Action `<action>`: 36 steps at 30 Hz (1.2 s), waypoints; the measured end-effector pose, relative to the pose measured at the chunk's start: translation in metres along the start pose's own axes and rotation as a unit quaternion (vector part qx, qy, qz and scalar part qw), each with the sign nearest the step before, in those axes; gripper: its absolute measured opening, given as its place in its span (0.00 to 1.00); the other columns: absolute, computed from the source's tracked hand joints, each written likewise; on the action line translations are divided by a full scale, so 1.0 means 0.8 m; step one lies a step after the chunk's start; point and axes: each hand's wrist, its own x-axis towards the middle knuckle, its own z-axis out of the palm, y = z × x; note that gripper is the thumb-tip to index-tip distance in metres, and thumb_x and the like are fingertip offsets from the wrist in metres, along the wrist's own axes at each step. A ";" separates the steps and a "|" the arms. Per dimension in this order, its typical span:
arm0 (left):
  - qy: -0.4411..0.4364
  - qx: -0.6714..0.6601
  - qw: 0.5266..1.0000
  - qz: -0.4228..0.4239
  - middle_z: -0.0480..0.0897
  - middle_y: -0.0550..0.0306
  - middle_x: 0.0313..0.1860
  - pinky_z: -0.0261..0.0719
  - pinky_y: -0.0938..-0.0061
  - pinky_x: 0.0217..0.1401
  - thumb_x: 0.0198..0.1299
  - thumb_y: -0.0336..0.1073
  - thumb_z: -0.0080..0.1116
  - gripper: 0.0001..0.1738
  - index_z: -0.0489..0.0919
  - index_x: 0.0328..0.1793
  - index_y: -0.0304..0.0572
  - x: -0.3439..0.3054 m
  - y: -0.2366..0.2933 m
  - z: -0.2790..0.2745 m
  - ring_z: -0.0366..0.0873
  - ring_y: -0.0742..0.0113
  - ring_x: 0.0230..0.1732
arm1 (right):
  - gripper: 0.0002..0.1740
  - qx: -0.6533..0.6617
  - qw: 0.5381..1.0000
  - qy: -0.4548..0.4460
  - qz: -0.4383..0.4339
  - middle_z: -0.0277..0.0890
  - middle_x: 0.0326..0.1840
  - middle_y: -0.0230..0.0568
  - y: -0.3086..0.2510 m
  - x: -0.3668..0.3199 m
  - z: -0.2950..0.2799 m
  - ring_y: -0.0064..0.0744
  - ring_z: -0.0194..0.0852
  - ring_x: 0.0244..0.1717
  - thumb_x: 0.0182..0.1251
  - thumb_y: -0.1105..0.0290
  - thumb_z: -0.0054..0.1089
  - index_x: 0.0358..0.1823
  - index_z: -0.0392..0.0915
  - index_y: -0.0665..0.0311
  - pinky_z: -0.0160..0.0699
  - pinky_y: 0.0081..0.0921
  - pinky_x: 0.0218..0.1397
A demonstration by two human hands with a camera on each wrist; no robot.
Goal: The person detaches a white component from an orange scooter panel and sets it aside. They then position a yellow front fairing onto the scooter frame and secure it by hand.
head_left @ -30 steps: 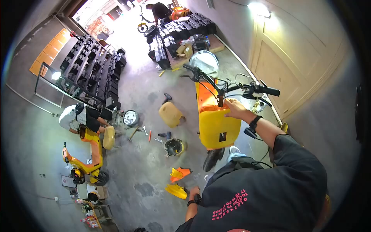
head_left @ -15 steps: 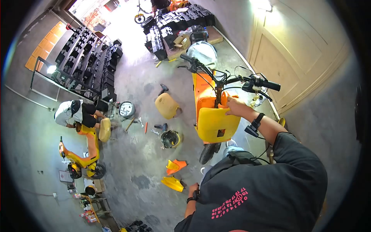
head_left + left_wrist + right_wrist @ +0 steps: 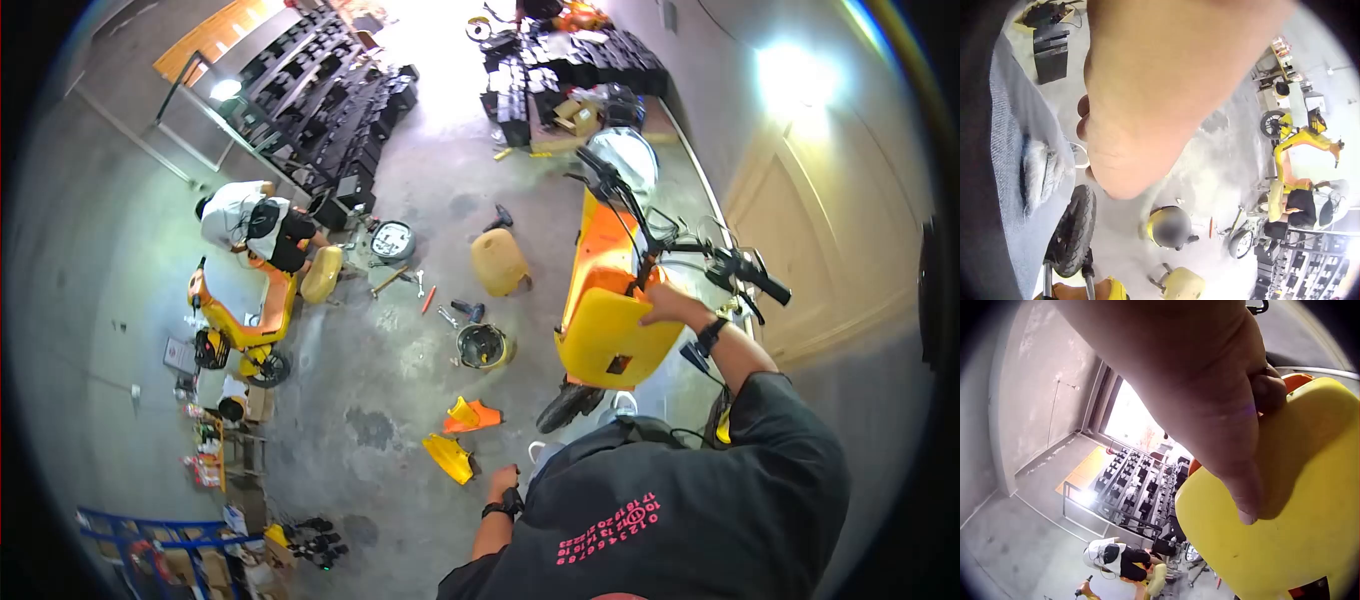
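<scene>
In the head view my right hand [image 3: 672,305] grips the top edge of a yellow panel [image 3: 610,345] at the front of a scooter, just below the handlebar [image 3: 640,215]. The right wrist view shows the thumb of my right hand [image 3: 1229,425] lying on the outer face of the yellow panel [image 3: 1260,550], with other fingers bent over its top edge. My left hand [image 3: 503,485] hangs low beside my body, near a yellow part [image 3: 448,458] on the floor. In the left wrist view the fingers of my left hand [image 3: 1129,144] look curled in and nothing shows in them.
A bucket [image 3: 482,346], a drill [image 3: 468,311], a yellow seat-shaped piece [image 3: 499,262] and orange pieces [image 3: 485,416] lie on the floor. A person [image 3: 262,222] bends at another scooter [image 3: 262,318] on the left. Black boxes [image 3: 580,60] stand behind; a door [image 3: 810,220] is right.
The head view has swung left, so the scooter appears further right. The yellow panel now leans more, its top tipped away from the orange body, with my right hand still gripping it.
</scene>
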 end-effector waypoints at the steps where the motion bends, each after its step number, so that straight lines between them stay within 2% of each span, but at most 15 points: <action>1: 0.014 -0.018 1.000 0.000 0.83 0.41 0.32 0.76 0.59 0.41 0.60 0.43 0.43 0.19 0.81 0.42 0.38 0.001 -0.001 0.007 0.81 0.48 0.35 | 0.29 -0.010 1.000 0.000 -0.007 0.78 0.26 0.54 0.001 -0.002 0.003 0.51 0.79 0.31 0.40 0.48 0.72 0.30 0.81 0.71 0.75 0.40 0.36; 6: -0.007 -0.275 0.943 -0.187 0.83 0.42 0.29 0.77 0.63 0.34 0.60 0.41 0.45 0.17 0.82 0.42 0.39 -0.006 -0.030 0.057 0.82 0.51 0.32 | 0.30 -0.047 0.997 -0.036 0.039 0.77 0.24 0.53 -0.055 -0.029 -0.019 0.50 0.78 0.30 0.40 0.45 0.72 0.27 0.80 0.69 0.74 0.41 0.36; 8: 0.005 -0.410 0.859 -0.308 0.83 0.42 0.30 0.77 0.64 0.33 0.59 0.41 0.48 0.15 0.81 0.42 0.39 -0.008 -0.038 0.059 0.83 0.53 0.32 | 0.29 -0.067 0.993 -0.075 0.057 0.77 0.24 0.52 -0.054 -0.035 -0.012 0.50 0.78 0.30 0.40 0.45 0.72 0.27 0.80 0.68 0.74 0.41 0.35; 9: 0.003 -0.406 0.860 -0.308 0.83 0.42 0.30 0.77 0.64 0.33 0.59 0.41 0.48 0.15 0.81 0.42 0.39 -0.013 -0.070 0.093 0.83 0.53 0.32 | 0.28 -0.107 0.989 -0.095 0.031 0.78 0.25 0.51 -0.060 -0.048 -0.002 0.51 0.79 0.31 0.42 0.46 0.71 0.28 0.81 0.67 0.75 0.42 0.37; 11: 0.036 -0.278 0.952 -0.122 0.81 0.44 0.26 0.76 0.64 0.30 0.58 0.40 0.50 0.14 0.80 0.40 0.38 -0.001 -0.105 0.107 0.81 0.56 0.27 | 0.26 -0.161 0.977 -0.138 0.000 0.79 0.28 0.49 -0.076 -0.081 0.021 0.50 0.79 0.34 0.43 0.46 0.69 0.32 0.81 0.63 0.75 0.43 0.38; 13: 0.002 -0.161 0.982 -0.102 0.79 0.49 0.24 0.74 0.65 0.27 0.59 0.39 0.49 0.13 0.80 0.38 0.37 -0.018 -0.078 0.080 0.78 0.60 0.23 | 0.25 -0.190 0.968 -0.162 -0.010 0.80 0.30 0.44 -0.075 -0.101 0.045 0.50 0.80 0.37 0.43 0.47 0.69 0.35 0.81 0.58 0.76 0.44 0.39; 15: -0.037 -0.289 0.934 -0.205 0.81 0.49 0.28 0.77 0.66 0.30 0.59 0.36 0.52 0.13 0.78 0.46 0.37 -0.023 -0.054 0.058 0.79 0.63 0.26 | 0.26 -0.172 0.976 -0.134 -0.022 0.80 0.31 0.45 -0.070 -0.113 0.042 0.49 0.80 0.37 0.45 0.45 0.67 0.40 0.80 0.56 0.77 0.42 0.38; 20: -0.039 -0.377 0.863 -0.335 0.82 0.49 0.28 0.78 0.64 0.33 0.59 0.37 0.52 0.12 0.79 0.44 0.39 0.000 -0.015 0.024 0.81 0.59 0.29 | 0.28 -0.123 0.984 -0.125 0.011 0.80 0.33 0.46 -0.068 -0.109 0.019 0.48 0.80 0.40 0.46 0.43 0.66 0.40 0.80 0.58 0.76 0.42 0.40; 24: -0.043 -0.108 0.986 -0.123 0.84 0.47 0.35 0.77 0.64 0.39 0.60 0.37 0.50 0.13 0.80 0.44 0.39 0.026 -0.006 -0.001 0.83 0.55 0.36 | 0.30 -0.104 0.983 -0.127 0.083 0.81 0.37 0.46 -0.043 -0.102 0.014 0.48 0.80 0.43 0.46 0.41 0.66 0.41 0.80 0.58 0.76 0.42 0.43; 29: -0.028 -0.136 0.982 -0.129 0.83 0.41 0.41 0.77 0.60 0.44 0.51 0.29 0.59 0.14 0.80 0.46 0.40 0.065 0.004 -0.011 0.81 0.44 0.45 | 0.31 -0.090 0.978 -0.141 0.127 0.82 0.38 0.42 -0.048 -0.091 0.010 0.46 0.80 0.43 0.44 0.39 0.67 0.41 0.80 0.56 0.77 0.42 0.45; 31: -0.012 0.139 0.989 0.050 0.83 0.43 0.39 0.78 0.62 0.41 0.56 0.33 0.57 0.12 0.79 0.45 0.39 0.073 0.007 -0.032 0.82 0.48 0.41 | 0.31 -0.092 0.979 -0.141 0.113 0.82 0.37 0.42 -0.058 -0.081 0.020 0.46 0.80 0.43 0.43 0.39 0.67 0.41 0.80 0.55 0.77 0.41 0.44; 32: -0.039 -0.106 0.989 -0.096 0.83 0.48 0.33 0.77 0.64 0.33 0.61 0.39 0.52 0.13 0.79 0.44 0.38 0.080 0.012 -0.043 0.81 0.56 0.31 | 0.31 -0.105 0.980 -0.141 0.097 0.82 0.37 0.42 -0.061 -0.077 0.026 0.46 0.81 0.42 0.43 0.39 0.67 0.41 0.80 0.55 0.77 0.41 0.44; 33: -0.050 -0.352 0.900 -0.253 0.74 0.55 0.22 0.69 0.69 0.21 0.63 0.41 0.46 0.15 0.77 0.39 0.35 0.087 0.016 -0.050 0.70 0.64 0.18 | 0.31 -0.101 0.980 -0.137 0.102 0.82 0.37 0.42 -0.059 -0.071 0.037 0.46 0.81 0.42 0.43 0.39 0.67 0.41 0.80 0.55 0.77 0.41 0.44; 35: -0.063 -0.505 0.811 -0.290 0.68 0.58 0.20 0.64 0.71 0.18 0.63 0.41 0.46 0.14 0.75 0.33 0.39 0.101 0.000 -0.064 0.66 0.65 0.16 | 0.34 -0.120 0.983 -0.078 0.116 0.81 0.33 0.43 -0.057 -0.061 0.061 0.46 0.81 0.37 0.41 0.35 0.66 0.36 0.81 0.58 0.77 0.40 0.38; 36: -0.067 -0.499 0.814 -0.290 0.68 0.58 0.20 0.64 0.71 0.18 0.63 0.41 0.46 0.14 0.75 0.33 0.39 0.107 -0.014 -0.072 0.66 0.65 0.16 | 0.34 -0.116 0.983 -0.076 0.122 0.81 0.33 0.43 -0.061 -0.059 0.071 0.46 0.81 0.37 0.41 0.35 0.66 0.36 0.81 0.58 0.77 0.40 0.38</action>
